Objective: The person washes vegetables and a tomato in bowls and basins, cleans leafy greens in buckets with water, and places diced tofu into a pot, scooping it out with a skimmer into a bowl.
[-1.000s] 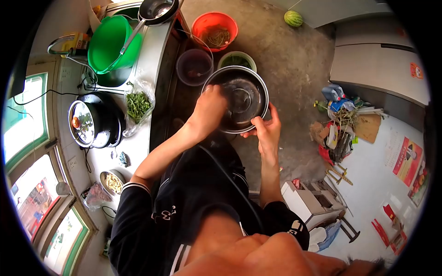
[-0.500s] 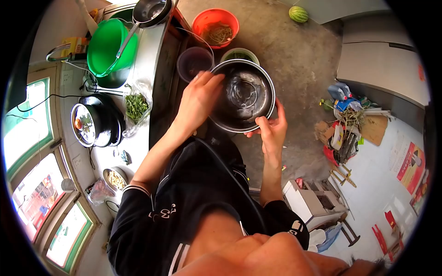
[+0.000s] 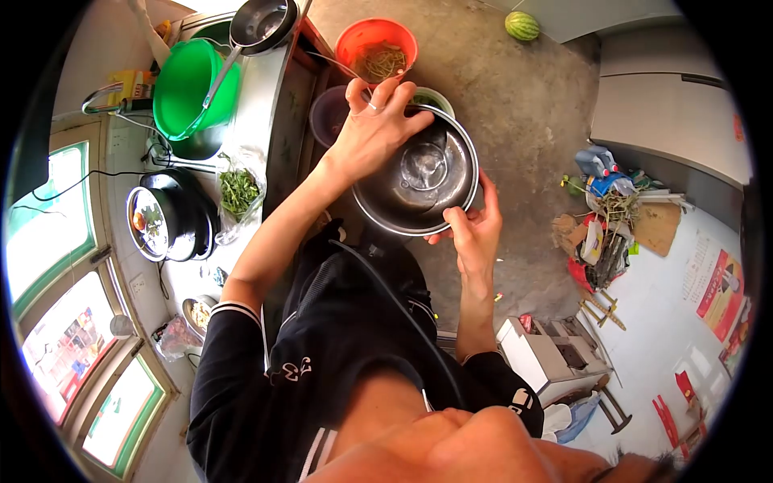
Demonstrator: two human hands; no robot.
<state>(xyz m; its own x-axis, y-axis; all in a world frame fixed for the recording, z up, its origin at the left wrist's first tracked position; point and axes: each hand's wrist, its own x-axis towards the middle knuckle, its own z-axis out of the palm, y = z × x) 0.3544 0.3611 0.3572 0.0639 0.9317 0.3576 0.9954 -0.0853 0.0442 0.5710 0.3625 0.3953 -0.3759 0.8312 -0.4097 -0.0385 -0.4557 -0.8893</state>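
Head view, kitchen counter [image 3: 262, 92], concrete floor [image 3: 523, 121], right hand [image 3: 477, 233] clamped on metal bowl [image 3: 403, 197], left hand [image 3: 372, 133], fingers apart

My shirt [image 3: 233, 386] is black, with white stripes at the cuffs [image 3: 240, 307]. The bowl [image 3: 394, 197] is silver-grey, the bucket [image 3: 181, 88] green, the basin [image 3: 351, 50] orange-red, the watermelon [image 3: 522, 26] striped light and dark green.

A round metal bowl [image 3: 423, 171], dark and shiny inside with a bright rim, is held above the floor [image 3: 523, 121], its open side turned upward, gripped at one side by the right hand [image 3: 473, 233] and partly covered by the left hand [image 3: 377, 130]
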